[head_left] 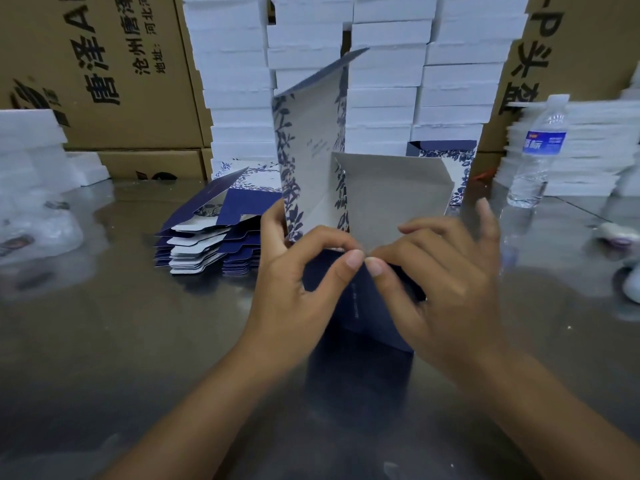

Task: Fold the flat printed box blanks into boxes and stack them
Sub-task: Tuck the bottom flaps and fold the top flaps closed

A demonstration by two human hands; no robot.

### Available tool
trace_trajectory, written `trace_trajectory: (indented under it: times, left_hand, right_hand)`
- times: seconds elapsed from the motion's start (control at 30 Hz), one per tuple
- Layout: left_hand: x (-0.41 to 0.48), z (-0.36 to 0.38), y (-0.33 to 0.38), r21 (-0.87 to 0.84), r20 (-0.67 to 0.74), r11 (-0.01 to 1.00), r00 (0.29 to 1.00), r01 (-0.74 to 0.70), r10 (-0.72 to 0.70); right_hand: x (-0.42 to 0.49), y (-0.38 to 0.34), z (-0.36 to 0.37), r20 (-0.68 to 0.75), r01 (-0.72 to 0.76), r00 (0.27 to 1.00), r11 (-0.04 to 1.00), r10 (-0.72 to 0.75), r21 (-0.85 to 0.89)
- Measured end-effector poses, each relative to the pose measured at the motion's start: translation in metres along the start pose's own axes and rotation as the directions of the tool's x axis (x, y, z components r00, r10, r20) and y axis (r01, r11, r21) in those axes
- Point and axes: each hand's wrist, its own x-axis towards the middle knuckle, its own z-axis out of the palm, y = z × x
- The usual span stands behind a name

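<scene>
A half-folded box blank (367, 299), dark blue outside with white and blue leaf print, stands on the metal table in the middle. Its tall printed panel (311, 143) rises upright and a grey inner flap (391, 199) stands behind my hands. My left hand (298, 282) grips the blank's left side, thumb and fingers curled over its top edge. My right hand (440, 278) pinches the same edge from the right, the two thumbs almost touching. A pile of flat blanks (214, 233) lies to the left of it. Another printed box (450, 164) sits behind on the right.
Tall columns of white boxes (346, 64) stand at the back between brown cartons (104, 74). A water bottle (540, 150) stands at the right beside white foam sheets (588, 150). More white foam (31, 150) lies at the left. The shiny table (138, 341) spreads in front.
</scene>
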Motion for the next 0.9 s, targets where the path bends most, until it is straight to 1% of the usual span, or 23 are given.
trace_trajectory:
  times: [0.27, 0.4, 0.57, 0.67, 0.83, 0.9]
  left_hand:
    - [0.002, 0.0, -0.001, 0.001, 0.04, 1.0, 0.999, -0.006, 0.006]
    - [0.002, -0.003, 0.0, -0.013, 0.048, 1.0, 0.999, 0.007, -0.006]
    - [0.003, -0.001, -0.001, -0.061, -0.004, 0.998, 1.0, 0.02, -0.02]
    - [0.003, -0.001, -0.001, -0.044, -0.038, 0.999, 0.999, 0.0, -0.002]
    - [0.006, -0.004, -0.007, -0.039, -0.047, 0.999, 0.998, 0.032, -0.034]
    - [0.007, -0.005, -0.008, -0.024, -0.045, 1.0, 0.999, 0.004, -0.005]
  right_hand:
    - [0.0, -0.005, 0.001, -0.004, 0.052, 0.999, 0.999, -0.052, 0.001]
    - [0.001, -0.001, -0.001, -0.012, 0.101, 0.995, 0.994, -0.101, -0.041]
    - [0.001, 0.005, -0.003, -0.026, 0.124, 0.992, 0.991, -0.125, -0.044]
    - [0.0, 0.001, -0.001, -0.041, 0.117, 0.992, 0.992, -0.118, -0.038]
    - [-0.001, 0.002, -0.001, -0.045, 0.117, 0.992, 0.993, -0.119, -0.034]
    - [-0.001, 0.003, -0.001, -0.048, 0.13, 0.99, 0.991, -0.131, -0.032]
